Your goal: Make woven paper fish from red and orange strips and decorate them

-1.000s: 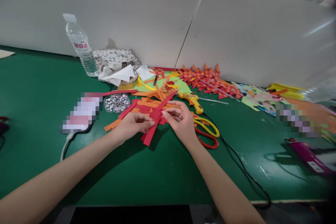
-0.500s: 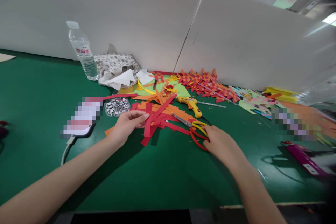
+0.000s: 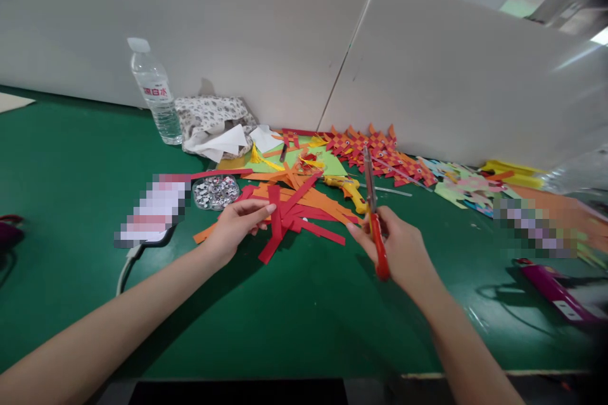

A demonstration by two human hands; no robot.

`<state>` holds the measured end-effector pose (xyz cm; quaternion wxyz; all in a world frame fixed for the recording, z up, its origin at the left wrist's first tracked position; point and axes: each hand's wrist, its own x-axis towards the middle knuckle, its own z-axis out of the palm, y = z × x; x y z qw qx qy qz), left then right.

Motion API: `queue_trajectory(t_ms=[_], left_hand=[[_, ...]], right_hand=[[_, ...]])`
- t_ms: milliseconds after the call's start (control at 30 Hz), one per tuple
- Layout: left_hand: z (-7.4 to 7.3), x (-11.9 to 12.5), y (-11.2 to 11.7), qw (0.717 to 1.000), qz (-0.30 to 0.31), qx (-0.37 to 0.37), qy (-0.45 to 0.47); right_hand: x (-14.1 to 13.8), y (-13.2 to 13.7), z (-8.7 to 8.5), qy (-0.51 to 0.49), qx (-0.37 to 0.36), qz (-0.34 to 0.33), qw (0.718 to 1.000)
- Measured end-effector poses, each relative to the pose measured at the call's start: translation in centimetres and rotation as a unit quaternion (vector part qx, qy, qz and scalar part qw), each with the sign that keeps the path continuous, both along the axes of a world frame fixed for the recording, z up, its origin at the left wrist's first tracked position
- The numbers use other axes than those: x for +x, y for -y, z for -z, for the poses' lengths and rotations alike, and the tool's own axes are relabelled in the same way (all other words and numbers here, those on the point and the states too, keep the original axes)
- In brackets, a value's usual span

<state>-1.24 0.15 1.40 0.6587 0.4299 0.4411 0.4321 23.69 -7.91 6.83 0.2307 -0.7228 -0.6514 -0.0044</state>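
Observation:
My left hand pinches a red paper strip between thumb and fingers, left of the middle of the green table. Beneath and behind that strip lies a loose heap of red and orange paper strips. In my right hand is a pair of scissors with red and yellow handles, raised off the table with the blades pointing away from me. The blades look closed together. A yellow glue gun lies just behind the scissors. Left of the heap sits a clear box of googly eyes.
A water bottle and a patterned tissue pouch stand by the grey partition. Woven red-orange paper fish lie at the back. A phone with a cable is left; a purple power strip is right.
My right hand has lifted the scissors off the paper heap and turned them upright, blades now pointing away. My left hand still holds the red strip in nearly the same place.

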Motion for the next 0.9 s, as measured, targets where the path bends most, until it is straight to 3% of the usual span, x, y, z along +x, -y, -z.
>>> queue_trajectory(t_ms=[133,400,900], left_hand=[[0.0,0.0,-0.1,0.997,-0.007,-0.048,0.067],[-0.5,0.2,-0.1,0.986,-0.088,-0.052,0.133],[-0.4,0.2,0.1,0.973,-0.068,-0.051,0.213]], right_hand=[[-3.4,-1.1,1.1,-0.149,0.004,-0.016,0.989],[-8.9,-1.6,3.8,-0.037,-0.021,-0.033,0.999],[-8.8,-1.5,5.3,0.055,0.023,-0.055,0.997]])
